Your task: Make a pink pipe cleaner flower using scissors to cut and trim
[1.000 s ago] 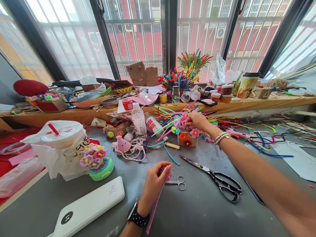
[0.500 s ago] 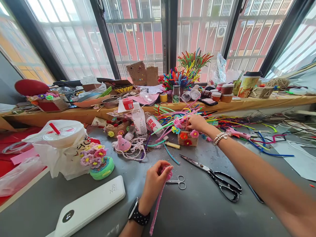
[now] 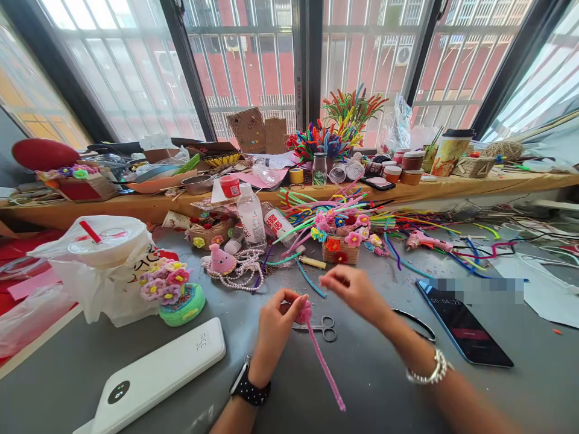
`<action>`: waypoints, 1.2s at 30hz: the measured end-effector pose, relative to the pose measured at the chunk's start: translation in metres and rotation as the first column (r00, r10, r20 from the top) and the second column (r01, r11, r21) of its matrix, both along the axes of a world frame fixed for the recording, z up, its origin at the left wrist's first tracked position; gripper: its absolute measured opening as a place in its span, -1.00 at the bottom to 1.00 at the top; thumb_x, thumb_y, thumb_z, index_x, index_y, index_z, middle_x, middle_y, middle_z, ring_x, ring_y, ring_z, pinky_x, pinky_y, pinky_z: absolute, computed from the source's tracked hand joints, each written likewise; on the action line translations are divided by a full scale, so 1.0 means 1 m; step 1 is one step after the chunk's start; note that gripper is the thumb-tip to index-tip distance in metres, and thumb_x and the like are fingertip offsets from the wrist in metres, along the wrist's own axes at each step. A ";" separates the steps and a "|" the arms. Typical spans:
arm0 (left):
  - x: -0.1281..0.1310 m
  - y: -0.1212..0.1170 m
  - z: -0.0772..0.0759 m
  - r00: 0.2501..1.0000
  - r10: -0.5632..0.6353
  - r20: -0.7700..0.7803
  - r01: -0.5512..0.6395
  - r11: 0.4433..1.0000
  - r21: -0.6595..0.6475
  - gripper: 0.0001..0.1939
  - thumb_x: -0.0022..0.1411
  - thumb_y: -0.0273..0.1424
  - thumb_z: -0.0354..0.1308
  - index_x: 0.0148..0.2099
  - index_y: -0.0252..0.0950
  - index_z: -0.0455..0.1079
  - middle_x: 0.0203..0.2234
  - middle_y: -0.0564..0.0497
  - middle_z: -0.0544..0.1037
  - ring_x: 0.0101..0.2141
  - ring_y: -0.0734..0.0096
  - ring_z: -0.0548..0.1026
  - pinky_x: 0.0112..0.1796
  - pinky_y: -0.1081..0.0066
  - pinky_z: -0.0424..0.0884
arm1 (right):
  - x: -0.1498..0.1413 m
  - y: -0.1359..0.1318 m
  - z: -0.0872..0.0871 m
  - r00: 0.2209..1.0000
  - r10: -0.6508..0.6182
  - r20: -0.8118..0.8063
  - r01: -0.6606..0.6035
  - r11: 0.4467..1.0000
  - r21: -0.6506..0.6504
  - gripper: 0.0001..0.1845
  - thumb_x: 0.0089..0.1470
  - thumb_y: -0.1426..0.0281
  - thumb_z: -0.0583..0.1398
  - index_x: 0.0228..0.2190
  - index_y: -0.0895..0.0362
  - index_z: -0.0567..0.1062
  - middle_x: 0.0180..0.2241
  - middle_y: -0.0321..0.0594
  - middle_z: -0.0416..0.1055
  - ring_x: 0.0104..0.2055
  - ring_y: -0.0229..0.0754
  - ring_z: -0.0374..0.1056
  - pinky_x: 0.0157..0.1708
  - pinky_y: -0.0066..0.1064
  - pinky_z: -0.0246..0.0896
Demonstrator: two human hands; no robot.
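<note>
My left hand [image 3: 275, 322] is closed in a pinch on a pink pipe cleaner [image 3: 326, 369]. Its top is curled into a fuzzy bunch at the fingertips, and the rest hangs down to the right. Fingers bunched together, my right hand [image 3: 355, 292] is held over the table to the right of it; anything in the pinch is too small to make out. Small silver scissors [image 3: 326, 329] lie behind the curled pink top. My right hand and wrist cover most of the black-handled scissors [image 3: 418, 325]. Beyond stands a woven basket [image 3: 335, 253] with pipe-cleaner flowers.
A phone [image 3: 464, 325] lies at right, a white power bank [image 3: 163, 374] at left front. A bagged drink cup [image 3: 108, 247] and a green-based flower pot [image 3: 183, 307] stand at left. Loose pipe cleaners [image 3: 298, 205], a pink glue gun [image 3: 429, 242] and a bottle [image 3: 251, 217] lie or stand behind.
My right hand has left the flower basket and come back toward my left hand, its forearm uncovering the phone. The pink stem in my left hand has swung to the right.
</note>
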State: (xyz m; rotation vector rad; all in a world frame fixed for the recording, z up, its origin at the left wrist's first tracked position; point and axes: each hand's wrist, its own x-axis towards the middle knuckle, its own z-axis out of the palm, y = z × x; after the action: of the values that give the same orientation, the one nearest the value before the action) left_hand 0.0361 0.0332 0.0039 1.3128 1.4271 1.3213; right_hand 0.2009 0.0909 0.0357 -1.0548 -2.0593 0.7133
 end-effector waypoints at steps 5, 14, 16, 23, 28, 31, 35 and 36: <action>0.000 -0.001 0.003 0.999 0.046 -0.015 -0.045 0.999 0.028 -0.79 -0.03 -0.28 0.14 -0.53 -0.33 0.29 -0.70 0.14 0.36 -0.62 0.53 0.34 -0.57 0.56 0.26 | -0.018 -0.024 -0.033 0.984 0.084 -0.157 -0.126 0.952 -0.279 -0.67 -0.05 0.18 0.12 -0.50 0.22 0.47 -0.53 -0.23 0.40 -0.49 -0.26 0.26 -0.51 -0.50 0.10; 0.002 0.002 0.000 0.950 -0.042 0.310 0.070 0.994 -0.082 -0.69 0.05 -0.17 0.02 -0.41 -0.33 0.37 -0.59 0.08 0.44 -0.53 0.48 0.39 -0.47 0.48 0.34 | -0.017 -0.027 -0.039 0.915 -0.018 -0.403 -0.149 0.913 -0.380 -0.71 -0.08 0.21 0.15 -0.51 0.22 0.40 -0.59 -0.32 0.28 -0.55 -0.33 0.16 -0.56 -0.53 0.05; 0.002 0.002 0.000 0.935 -0.042 0.351 0.087 0.990 -0.114 -0.67 0.06 -0.16 0.01 -0.41 -0.34 0.38 -0.60 0.08 0.43 -0.55 0.51 0.38 -0.50 0.52 0.32 | -0.014 -0.029 -0.037 0.907 -0.054 -0.417 -0.094 0.941 -0.326 -0.73 -0.05 0.22 0.13 -0.50 0.20 0.39 -0.58 -0.31 0.28 -0.54 -0.32 0.17 -0.55 -0.52 0.07; 0.004 -0.001 0.003 0.724 -0.286 0.627 0.417 0.907 -0.067 -0.65 -0.03 -0.11 0.10 -0.35 -0.31 0.33 -0.64 0.09 0.38 -0.67 0.61 0.30 -0.62 0.57 0.23 | -0.005 -0.038 -0.033 0.986 -0.038 -0.160 0.106 0.889 0.445 -0.90 0.03 0.43 0.08 -0.45 0.13 0.40 -0.53 -0.24 0.33 -0.46 -0.25 0.22 -0.45 -0.43 0.15; 0.006 0.000 0.001 0.790 -0.316 0.525 0.381 0.924 -0.018 -0.64 -0.16 -0.19 0.24 -0.35 -0.30 0.27 -0.60 0.11 0.38 -0.60 0.55 0.35 -0.53 0.50 0.32 | -0.004 -0.043 -0.040 0.996 -0.025 0.086 -0.046 0.684 0.728 -0.87 0.03 0.51 0.08 -0.34 0.11 0.38 -0.51 -0.22 0.39 -0.48 -0.23 0.23 -0.43 -0.39 0.17; 0.007 0.001 0.000 0.866 -0.284 0.413 0.323 0.946 -0.027 -0.70 -0.10 -0.24 0.21 -0.35 -0.33 0.29 -0.55 0.09 0.38 -0.53 0.52 0.37 -0.47 0.47 0.37 | -0.006 -0.043 -0.040 0.996 -0.023 0.090 -0.050 0.685 0.727 -0.88 0.02 0.51 0.09 -0.34 0.12 0.37 -0.50 -0.23 0.40 -0.48 -0.22 0.23 -0.43 -0.38 0.19; 0.008 -0.002 0.003 0.897 -0.240 0.372 0.274 0.961 -0.041 -0.78 -0.01 -0.26 0.13 -0.43 -0.34 0.32 -0.55 0.11 0.39 -0.48 0.50 0.39 -0.38 0.44 0.40 | -0.011 -0.044 -0.036 1.000 0.005 0.007 -0.008 0.753 0.658 -0.92 0.01 0.51 0.10 -0.42 0.11 0.39 -0.51 -0.23 0.40 -0.46 -0.22 0.20 -0.43 -0.39 0.20; 0.008 -0.003 0.004 0.905 -0.221 0.364 0.251 0.967 -0.035 -0.79 -0.01 -0.27 0.13 -0.44 -0.34 0.32 -0.56 0.11 0.39 -0.49 0.51 0.39 -0.39 0.45 0.39 | -0.012 -0.045 -0.035 1.000 0.017 -0.023 0.001 0.776 0.631 -0.92 0.01 0.50 0.11 -0.44 0.12 0.39 -0.51 -0.23 0.40 -0.46 -0.22 0.20 -0.43 -0.39 0.19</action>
State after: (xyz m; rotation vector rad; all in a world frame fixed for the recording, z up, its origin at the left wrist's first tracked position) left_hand 0.0446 0.0306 0.0079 1.0848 1.0239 1.2483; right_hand 0.1889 0.0459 0.0003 -0.6321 -2.0489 0.0008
